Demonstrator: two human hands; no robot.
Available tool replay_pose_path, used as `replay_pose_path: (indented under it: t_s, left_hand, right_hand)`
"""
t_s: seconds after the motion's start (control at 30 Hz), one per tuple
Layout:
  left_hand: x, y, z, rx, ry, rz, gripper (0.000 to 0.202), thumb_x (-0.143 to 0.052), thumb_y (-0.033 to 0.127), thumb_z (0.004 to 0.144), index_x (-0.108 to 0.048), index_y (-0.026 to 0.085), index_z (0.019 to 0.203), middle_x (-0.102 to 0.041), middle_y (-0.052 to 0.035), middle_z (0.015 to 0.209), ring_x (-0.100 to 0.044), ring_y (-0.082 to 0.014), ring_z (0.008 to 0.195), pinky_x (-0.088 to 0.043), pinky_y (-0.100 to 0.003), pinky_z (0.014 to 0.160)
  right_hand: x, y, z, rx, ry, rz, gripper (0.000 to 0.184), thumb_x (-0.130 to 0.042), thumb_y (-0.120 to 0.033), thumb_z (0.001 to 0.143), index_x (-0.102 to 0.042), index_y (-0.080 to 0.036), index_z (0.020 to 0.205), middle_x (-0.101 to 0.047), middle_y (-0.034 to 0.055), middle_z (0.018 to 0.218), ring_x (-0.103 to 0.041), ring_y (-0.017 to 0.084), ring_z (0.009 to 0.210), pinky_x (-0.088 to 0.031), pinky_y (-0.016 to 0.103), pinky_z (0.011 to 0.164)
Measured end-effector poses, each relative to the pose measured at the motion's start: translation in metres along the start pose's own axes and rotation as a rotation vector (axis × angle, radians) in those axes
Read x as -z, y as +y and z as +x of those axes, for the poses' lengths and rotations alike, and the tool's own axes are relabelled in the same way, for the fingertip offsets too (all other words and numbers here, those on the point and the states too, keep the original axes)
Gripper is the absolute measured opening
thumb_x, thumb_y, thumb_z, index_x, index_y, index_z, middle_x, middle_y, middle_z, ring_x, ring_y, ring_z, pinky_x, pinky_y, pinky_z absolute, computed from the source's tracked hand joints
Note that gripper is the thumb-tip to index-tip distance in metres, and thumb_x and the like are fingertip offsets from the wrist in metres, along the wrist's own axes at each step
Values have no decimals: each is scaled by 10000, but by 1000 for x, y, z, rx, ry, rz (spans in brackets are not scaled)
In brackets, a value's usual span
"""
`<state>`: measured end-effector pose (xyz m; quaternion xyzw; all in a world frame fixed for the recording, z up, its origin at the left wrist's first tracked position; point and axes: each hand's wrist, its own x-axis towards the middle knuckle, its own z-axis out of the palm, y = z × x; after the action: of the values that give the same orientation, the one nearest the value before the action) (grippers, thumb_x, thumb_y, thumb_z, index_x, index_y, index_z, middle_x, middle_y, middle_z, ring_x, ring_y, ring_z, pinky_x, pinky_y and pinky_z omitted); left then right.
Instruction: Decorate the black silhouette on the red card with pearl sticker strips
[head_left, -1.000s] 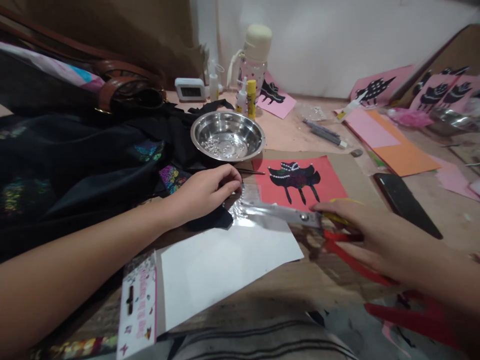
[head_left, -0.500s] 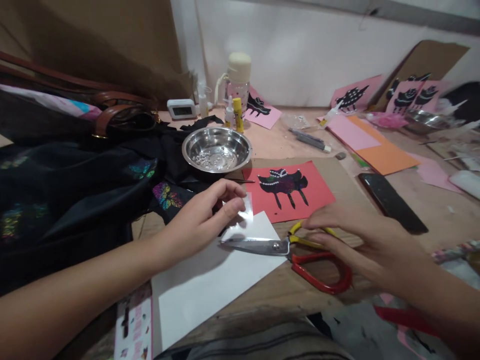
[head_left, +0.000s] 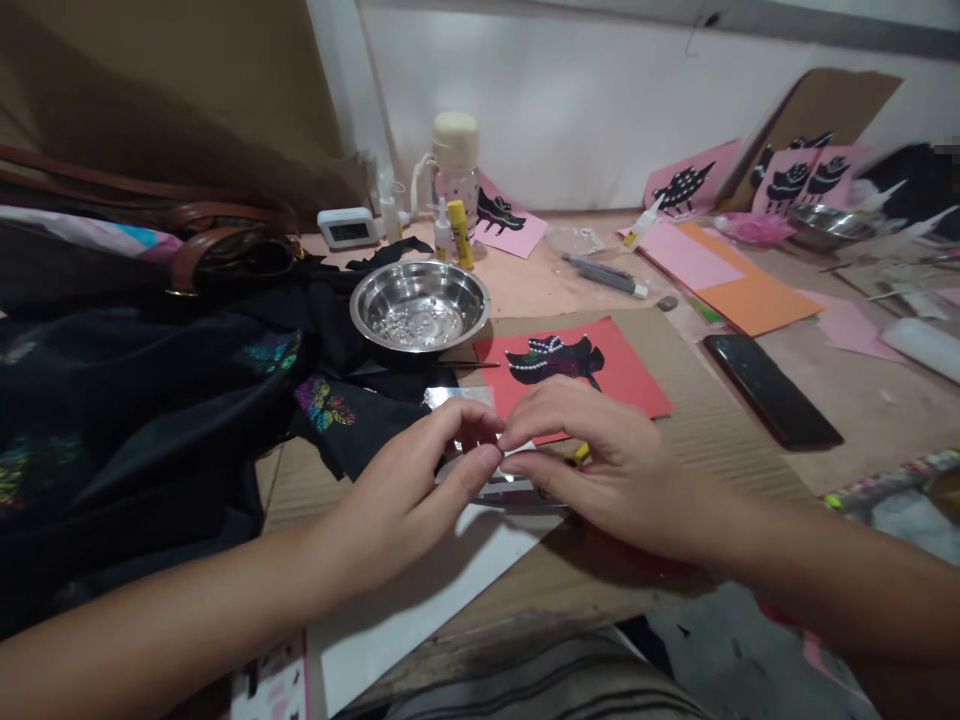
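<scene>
My left hand (head_left: pixel 420 485) and my right hand (head_left: pixel 611 465) meet at the fingertips over the work surface. Both are pinched closed; whatever lies between the tips is too small or hidden to name. Below them rest scissors (head_left: pixel 517 493), mostly covered by my right hand, with a bit of yellow handle showing. A white sheet of paper (head_left: pixel 412 600) lies under the scissors. Behind my left fingers is a piece of shiny clear plastic (head_left: pixel 454 398). Just beyond my right hand, a red card (head_left: pixel 637 385) bears a black shoe-like cutout (head_left: pixel 551 362) trimmed with white beads.
A steel bowl (head_left: pixel 420 305) with small beads stands behind my left hand. Black fabric (head_left: pixel 150 420) covers the left side. A phone (head_left: pixel 772 390) lies to the right. Glue bottles, a glue stick (head_left: pixel 460 235) and a drinking bottle (head_left: pixel 454 150) stand at the back.
My right hand has left the scissors' handles and moved left to meet my left hand at the fingertips. The scissors remain on the paper. The view has shifted slightly.
</scene>
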<state>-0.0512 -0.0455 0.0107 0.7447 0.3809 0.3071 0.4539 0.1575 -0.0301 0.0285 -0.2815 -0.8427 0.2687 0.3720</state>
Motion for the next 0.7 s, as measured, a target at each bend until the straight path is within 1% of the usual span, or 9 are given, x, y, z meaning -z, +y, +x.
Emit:
replay_pose_path:
  t_s: [0.17,0.27,0.37,0.43,0.47,0.5,0.53,0.6,0.7]
  left_hand:
    - [-2,-6,1,-5,-41,95,176,-442,348,1031,-563,239,1098,-649,-8,996,-612,-169,897,-480,-314,803]
    - [-3,-13,1,-85,-127,289,187,-483,374,1015,-591,231,1068,-677,-27,983,-612,-215,908,-452,-366,816]
    - [-6,-22,1,-186,-233,484,258,-531,434,999,-601,211,1108,-705,-54,1046,-611,-262,977,-425,-410,861]
    - [-7,-27,2,-254,-250,583,332,-545,473,990,-583,206,1183,-701,-68,1180,-595,-282,1092,-401,-429,928]
    - [-7,-29,2,-286,-243,624,359,-546,487,986,-571,210,1213,-682,-69,1263,-573,-289,1165,-379,-439,975]
    - [-7,-31,3,-317,-234,658,373,-541,499,985,-565,217,1228,-655,-64,1334,-546,-291,1228,-352,-447,1020]
    - [-7,-33,4,-337,-228,687,385,-534,509,985,-561,223,1241,-626,-57,1391,-518,-292,1281,-324,-452,1059]
    - [-5,-37,7,-354,-215,736,446,-522,548,977,-551,218,1276,-588,-59,1449,-477,-297,1347,-283,-465,1115]
    - [-3,-40,10,-348,-204,796,598,-525,627,941,-525,187,1347,-573,-93,1466,-439,-328,1399,-258,-511,1159]
  right_hand:
    - [1,4,-8,-46,-28,40,51,-648,-199,954,-690,-209,926,-745,17,860,-658,148,819,-521,294,772]
    - [4,7,-19,-137,-118,18,68,-640,-221,954,-696,-209,917,-748,22,874,-669,145,821,-527,273,745]
    - [18,16,-27,-242,-155,-69,93,-616,-228,954,-694,-214,905,-743,17,857,-675,140,786,-525,258,711]
    - [34,30,-27,-260,-134,-180,116,-589,-222,955,-696,-212,912,-746,22,858,-681,147,786,-525,267,725]
    - [42,40,-25,-240,-113,-250,129,-577,-225,954,-698,-209,912,-750,29,859,-682,155,786,-522,276,728]
    - [51,51,-23,-264,-117,-323,135,-569,-223,954,-702,-202,945,-758,49,916,-687,171,835,-523,293,760]
    - [59,63,-21,-284,-131,-385,148,-558,-223,957,-705,-199,951,-760,57,929,-686,176,834,-519,294,742]
    - [70,88,-16,-287,-166,-461,171,-543,-242,969,-705,-188,975,-759,70,941,-681,186,820,-512,306,728]
    - [73,121,-14,-265,-194,-470,158,-575,-283,964,-706,-196,983,-755,63,957,-675,192,833,-510,323,764]
